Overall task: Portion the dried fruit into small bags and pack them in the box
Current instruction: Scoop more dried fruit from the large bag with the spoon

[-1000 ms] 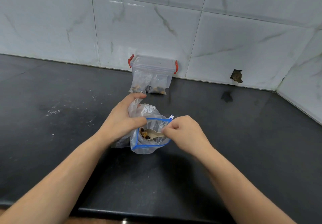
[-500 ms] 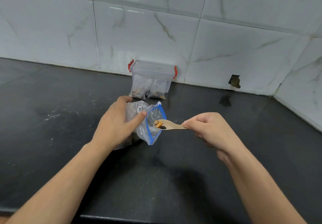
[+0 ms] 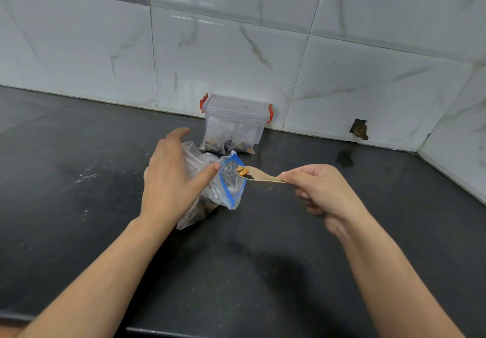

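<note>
I am pinching the handle of a small wooden spoon [image 3: 259, 175] in my right hand [image 3: 322, 189], thumb and forefinger closed on its end, the other fingers curled under where I cannot see them. The bowl is carrying a few pieces of dried fruit [image 3: 244, 172], orange and dark, right at the blue-edged mouth of the zip bag [image 3: 231, 183]. My left hand [image 3: 171, 179] is lying loose against the bag with fingers nearly straight, the thumb touching its rim; how far the palm presses the plastic is hidden. Below that hand the bag's lower part is crumpled and mostly covered, its dark contents hard to make out. On the black counter [image 3: 263, 272], two filled small bags [image 3: 227, 140] are leaning against the clear lidded box [image 3: 236, 114] with red clips, which is standing by the tiled wall [image 3: 342, 74]. The box's inside is too hazy to read.
</note>
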Available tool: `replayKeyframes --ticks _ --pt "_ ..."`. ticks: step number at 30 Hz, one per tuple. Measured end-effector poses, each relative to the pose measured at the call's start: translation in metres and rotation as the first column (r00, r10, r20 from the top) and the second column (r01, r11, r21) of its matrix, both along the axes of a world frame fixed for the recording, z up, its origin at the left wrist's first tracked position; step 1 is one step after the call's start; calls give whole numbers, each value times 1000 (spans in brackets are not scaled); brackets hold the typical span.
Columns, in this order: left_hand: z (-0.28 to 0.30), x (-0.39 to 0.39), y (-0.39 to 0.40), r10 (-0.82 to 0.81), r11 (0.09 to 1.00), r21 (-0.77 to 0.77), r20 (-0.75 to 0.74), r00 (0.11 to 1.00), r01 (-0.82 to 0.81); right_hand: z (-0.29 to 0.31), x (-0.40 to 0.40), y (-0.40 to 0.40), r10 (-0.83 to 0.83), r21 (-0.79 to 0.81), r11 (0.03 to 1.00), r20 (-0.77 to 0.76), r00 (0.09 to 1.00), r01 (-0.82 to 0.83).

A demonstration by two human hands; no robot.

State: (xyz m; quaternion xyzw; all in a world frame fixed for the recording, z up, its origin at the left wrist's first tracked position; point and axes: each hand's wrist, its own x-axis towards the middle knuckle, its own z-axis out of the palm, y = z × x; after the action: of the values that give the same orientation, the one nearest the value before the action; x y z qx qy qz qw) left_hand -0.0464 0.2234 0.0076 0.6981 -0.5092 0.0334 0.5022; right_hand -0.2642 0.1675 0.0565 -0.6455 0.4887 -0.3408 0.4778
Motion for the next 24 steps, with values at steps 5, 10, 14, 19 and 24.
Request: replayKeyframes --ticks 5,10,14,19,24 --pt "5 -10 7 -161 979 -131 -24 987 156 14 5 2 16 -39 999 79 997 -13" --pt "3 -11 4 -216 965 -152 7 976 215 37 28 23 103 -299 946 -79 992 -122" --pt "0 -14 4 -245 952 -193 -28 969 236 36 55 47 -161 -672 633 -601 783 -385" --pt "2 -10 4 -252 942 -262 -149 956 208 36 60 47 -226 -816 459 -489 843 -350" --pt "2 3 -1 -288 931 -330 -407 867 154 34 32 10 -101 -547 834 -26 995 70"
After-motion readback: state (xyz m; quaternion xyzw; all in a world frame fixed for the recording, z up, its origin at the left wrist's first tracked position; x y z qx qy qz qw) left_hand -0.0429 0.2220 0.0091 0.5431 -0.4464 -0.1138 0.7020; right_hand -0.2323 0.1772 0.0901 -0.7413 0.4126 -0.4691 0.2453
